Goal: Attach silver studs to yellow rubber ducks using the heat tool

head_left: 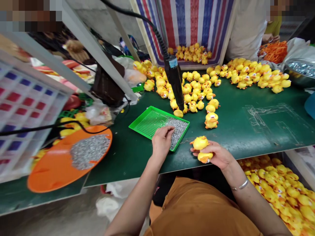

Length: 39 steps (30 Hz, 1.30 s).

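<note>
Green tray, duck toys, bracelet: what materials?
Green tray: likely molded plastic, semi-gloss; uniform bright color, perforated base.
Duck toys: probably vinyl or rubber, can't tell which; smooth rounded forms, faint sheen.
Bracelet: probably metal, polished; silvery, bright reflections.

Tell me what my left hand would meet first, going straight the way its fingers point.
Probably the small silvery pieces in the green tray; your left hand may already be touching them, as depth is unclear.

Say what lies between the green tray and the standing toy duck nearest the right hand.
In the head view, only bare green tabletop lies between the green tray and that toy duck.
</note>
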Motion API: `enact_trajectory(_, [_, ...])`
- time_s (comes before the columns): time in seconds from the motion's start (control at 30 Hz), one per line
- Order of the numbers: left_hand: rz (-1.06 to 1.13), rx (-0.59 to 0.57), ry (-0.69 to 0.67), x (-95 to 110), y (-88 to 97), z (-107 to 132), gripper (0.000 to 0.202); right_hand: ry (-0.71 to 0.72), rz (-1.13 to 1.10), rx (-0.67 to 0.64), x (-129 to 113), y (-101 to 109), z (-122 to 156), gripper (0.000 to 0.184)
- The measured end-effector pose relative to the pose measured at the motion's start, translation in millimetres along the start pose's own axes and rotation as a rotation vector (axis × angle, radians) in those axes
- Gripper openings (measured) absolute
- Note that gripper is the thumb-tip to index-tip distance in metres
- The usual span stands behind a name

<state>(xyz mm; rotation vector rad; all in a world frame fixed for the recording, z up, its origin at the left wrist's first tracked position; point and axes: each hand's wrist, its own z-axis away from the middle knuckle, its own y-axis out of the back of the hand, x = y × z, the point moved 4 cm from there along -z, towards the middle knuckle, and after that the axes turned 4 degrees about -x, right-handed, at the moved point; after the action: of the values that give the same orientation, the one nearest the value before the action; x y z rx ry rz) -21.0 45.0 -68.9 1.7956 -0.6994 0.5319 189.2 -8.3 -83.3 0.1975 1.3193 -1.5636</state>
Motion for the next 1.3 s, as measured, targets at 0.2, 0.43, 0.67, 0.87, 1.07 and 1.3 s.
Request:
enact_trajectory(0.2, [0.101,0.112,-0.022,-1.7,0.7,1.7,0.013,-0.069,0.018,0.041,10.2,-6.2,1.3,0.044])
enact_trajectory(0.43, [0.107,0.172,-0.179,2.9,2.8,4.2,0.010,0.080,-0.087,0.073,10.8,-2.6,-3.7,0.024])
enact_trajectory(0.67, [0.156,0.185,-0.257,22.7,8.7,15.0,0.007,0.025,-0.048,0.096,11.8,-8.2,-0.4,0.079])
enact_trajectory(0.87, [0.114,0.114,-0.570,74.2,11.7,45.9,0.005,0.133,0.004,0.097,17.0,-16.7,2.3,0.096])
enact_trajectory(1.07, [0.087,0.136,-0.611,76.5,6.1,49.8,0.010,0.155,0.081,0.104,17.4,-23.0,10.4,0.100])
enact_trajectory(1.3, [0.100,0.106,-0.607,77.3,7.0,49.2,0.008,0.176,0.141,0.089,19.2,-27.3,15.2,0.096])
